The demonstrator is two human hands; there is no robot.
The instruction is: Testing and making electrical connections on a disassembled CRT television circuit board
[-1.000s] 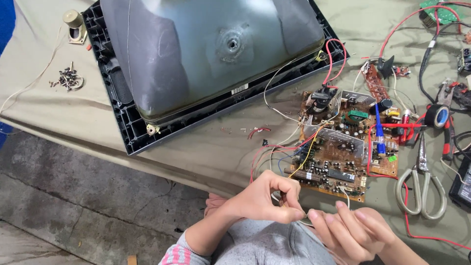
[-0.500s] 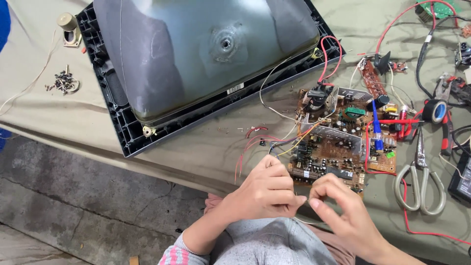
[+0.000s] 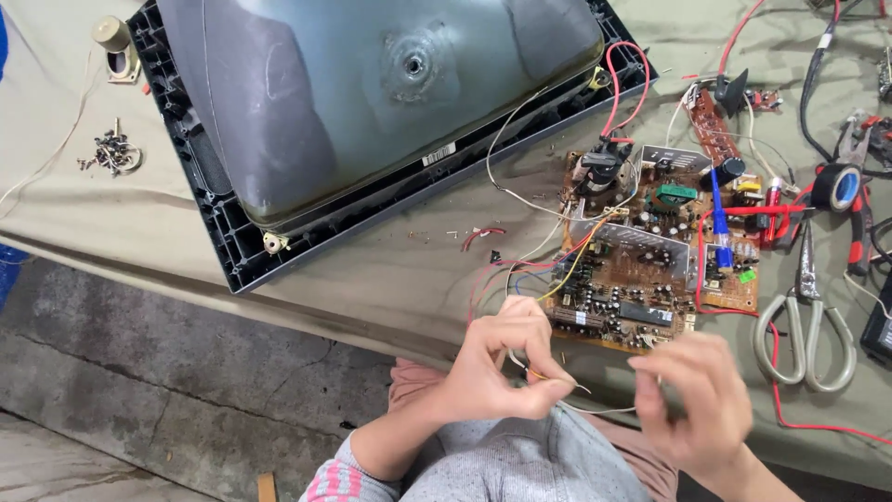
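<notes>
My left hand (image 3: 497, 367) pinches a thin wire (image 3: 548, 376) near the front edge of the table, just below a brown circuit board (image 3: 650, 260). Several coloured wires run from the board into that hand. My right hand (image 3: 697, 400) hovers to the right, blurred, with its fingers apart and nothing in it. A pale wire (image 3: 604, 409) droops between the two hands. The picture tube (image 3: 372, 93) lies face down in its black frame (image 3: 232, 242) at the upper left, joined to the board by red and white leads.
Scissors (image 3: 804, 325) lie right of the board, with a roll of black tape (image 3: 841, 186) and red-handled pliers (image 3: 859, 223) beyond. A small pile of screws (image 3: 111, 153) and a small cylindrical part (image 3: 116, 42) sit at the far left. Concrete floor shows below the table edge.
My right hand has pulled away to the right from my left hand and opened. The view has shifted, so the board and tube sit lower and nearer.
</notes>
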